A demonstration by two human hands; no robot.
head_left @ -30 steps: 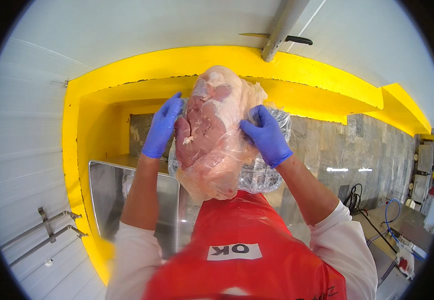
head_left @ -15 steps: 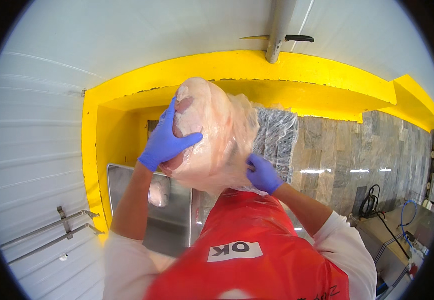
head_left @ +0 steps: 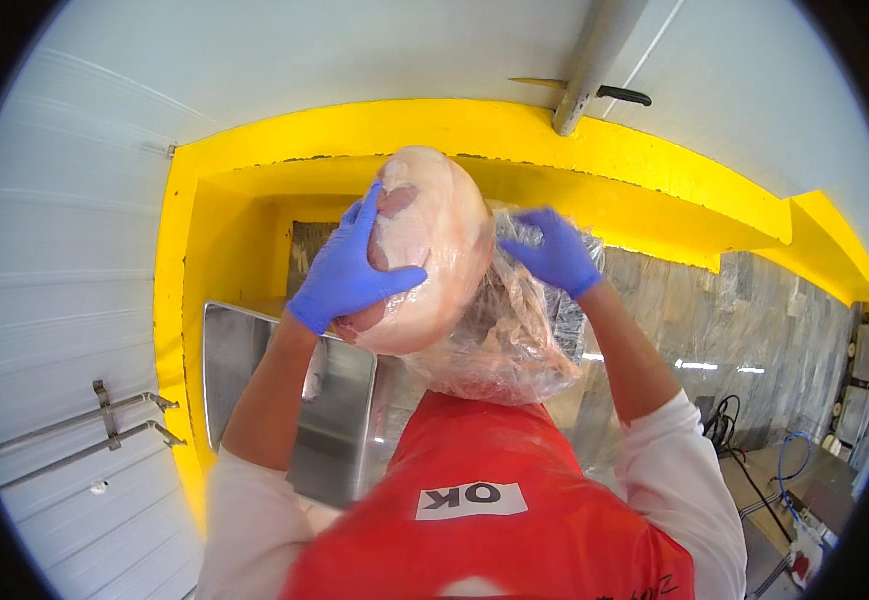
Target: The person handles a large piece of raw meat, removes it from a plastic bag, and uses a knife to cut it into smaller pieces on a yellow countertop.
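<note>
The left hand point(head_left: 354, 275) is spread wide on the left side of a large piece of meat point(head_left: 444, 250), thumb across its top, gripping it. The right hand point(head_left: 554, 255) hangs half-curled with fingers apart, above a crumpled clear bag point(head_left: 514, 345); whether it touches the plastic I cannot tell. A yellow frame point(head_left: 474, 122) edges the far side, a metal tray point(head_left: 339, 410) the near left; floor point(head_left: 654, 340) stretches rightward. The meat is in front of the red apron point(head_left: 494, 450), its long axis pointing away from the body, far end leaning slightly right.
</note>
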